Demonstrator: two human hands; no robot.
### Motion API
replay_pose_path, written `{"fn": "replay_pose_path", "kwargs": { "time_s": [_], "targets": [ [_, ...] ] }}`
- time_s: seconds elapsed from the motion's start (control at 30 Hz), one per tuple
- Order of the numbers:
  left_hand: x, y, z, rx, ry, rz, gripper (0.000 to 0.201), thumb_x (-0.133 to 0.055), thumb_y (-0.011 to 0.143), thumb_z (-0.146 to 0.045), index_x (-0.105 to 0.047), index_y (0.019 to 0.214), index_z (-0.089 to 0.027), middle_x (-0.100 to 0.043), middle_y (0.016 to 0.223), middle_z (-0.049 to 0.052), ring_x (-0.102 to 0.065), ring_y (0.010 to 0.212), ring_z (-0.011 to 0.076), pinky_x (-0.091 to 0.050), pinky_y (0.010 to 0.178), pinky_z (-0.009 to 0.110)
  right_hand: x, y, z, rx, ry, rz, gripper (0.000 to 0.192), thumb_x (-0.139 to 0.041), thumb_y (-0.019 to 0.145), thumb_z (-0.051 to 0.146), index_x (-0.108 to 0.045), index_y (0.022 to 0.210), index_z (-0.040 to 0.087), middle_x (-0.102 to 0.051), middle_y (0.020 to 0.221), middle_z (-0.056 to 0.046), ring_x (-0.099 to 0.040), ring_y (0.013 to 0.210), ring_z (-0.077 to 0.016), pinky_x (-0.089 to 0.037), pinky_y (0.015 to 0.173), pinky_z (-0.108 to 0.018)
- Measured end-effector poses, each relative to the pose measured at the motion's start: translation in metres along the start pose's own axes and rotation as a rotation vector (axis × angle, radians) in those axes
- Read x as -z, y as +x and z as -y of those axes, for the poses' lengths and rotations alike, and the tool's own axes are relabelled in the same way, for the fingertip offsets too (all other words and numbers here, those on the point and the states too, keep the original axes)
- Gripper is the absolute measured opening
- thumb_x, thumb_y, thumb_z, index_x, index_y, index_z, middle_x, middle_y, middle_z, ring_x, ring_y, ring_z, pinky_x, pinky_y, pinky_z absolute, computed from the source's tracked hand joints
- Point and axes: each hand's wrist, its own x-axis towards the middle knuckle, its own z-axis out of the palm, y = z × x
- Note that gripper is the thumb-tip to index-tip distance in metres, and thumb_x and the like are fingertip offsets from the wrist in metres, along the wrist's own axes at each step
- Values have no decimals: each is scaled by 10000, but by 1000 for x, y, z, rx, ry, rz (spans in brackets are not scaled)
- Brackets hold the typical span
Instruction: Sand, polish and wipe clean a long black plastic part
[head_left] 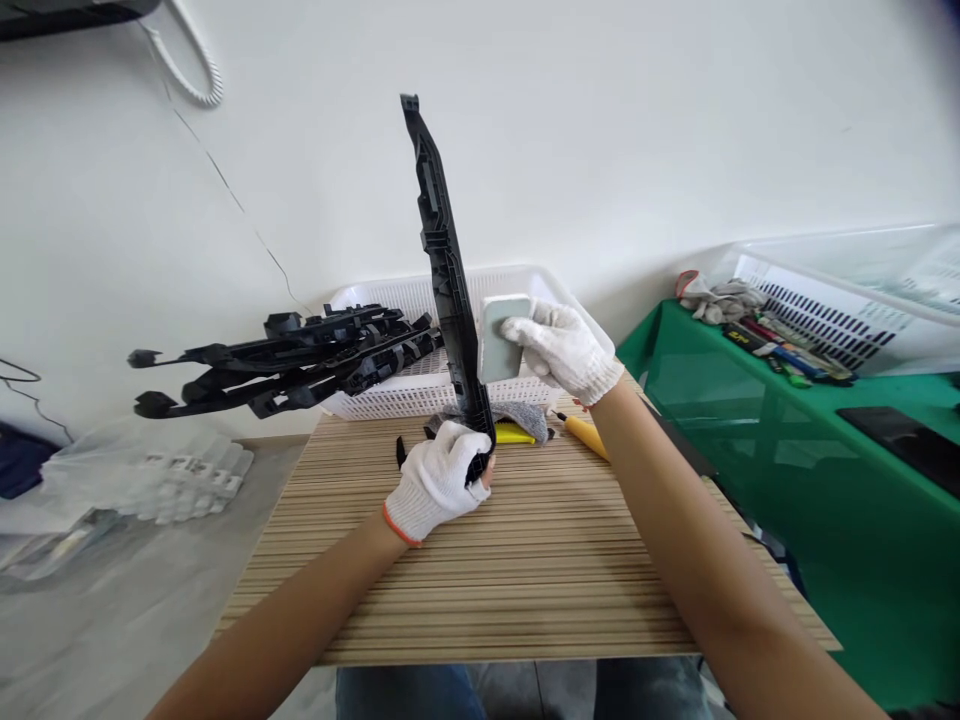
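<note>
Black plastic strip (444, 250) upright | left hand (435, 482) grips base | right hand (561, 347) presses block (501, 337)

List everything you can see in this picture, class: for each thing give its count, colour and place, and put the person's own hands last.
long plastic part: one, black, held upright over the table
block: one, pale grey-green, pressed against that part
basket: one, white, back of the table
stacked parts: several, black, jutting from the basket's left side
table: one, striped wood, centre
green table: one, right
left hand: white glove, gripping the part's lower end
right hand: white glove, holding the block
</note>
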Motion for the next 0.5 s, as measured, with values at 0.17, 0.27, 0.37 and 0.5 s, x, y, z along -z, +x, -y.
{"fn": "replay_pose_path", "kwargs": {
  "time_s": [0.17,0.27,0.37,0.5],
  "targets": [
    [-1,0,1,-13,15,-31,180,-588,876,-351,-673,969,-222,-652,882,53,-664,711,164,-400,481,245,9,2,1,43,87,-49,671,-530,752,766,-631,1094,198,-576,608,12,-379,359,-90,-222,341,-262],
    [-2,0,1,-24,10,-58,172,-591,878,-345,-672,963,-219,-652,877,53,-668,717,166,-401,480,249,11,4,1,16,99,-49,755,-402,762,835,-642,1075,191,-599,655,-30,-489,438,-134,-289,373,-275],
    [-1,0,0,-9,13,-49,171,-601,873,-345,-674,962,-219,-653,882,58,-664,716,169,-402,480,255,9,3,-1,30,116,-3,628,-421,818,782,-630,951,205,-588,687,-35,-524,530,-148,-332,429,-280],
    [-2,0,0,-18,2,-61,172,-600,873,-344,-669,964,-215,-657,883,59,-662,714,171,-406,479,258,2,3,-6,102,-10,91,387,-722,775,531,-521,693,211,-501,653,11,-436,596,-115,-352,547,-288]
  ]
}}
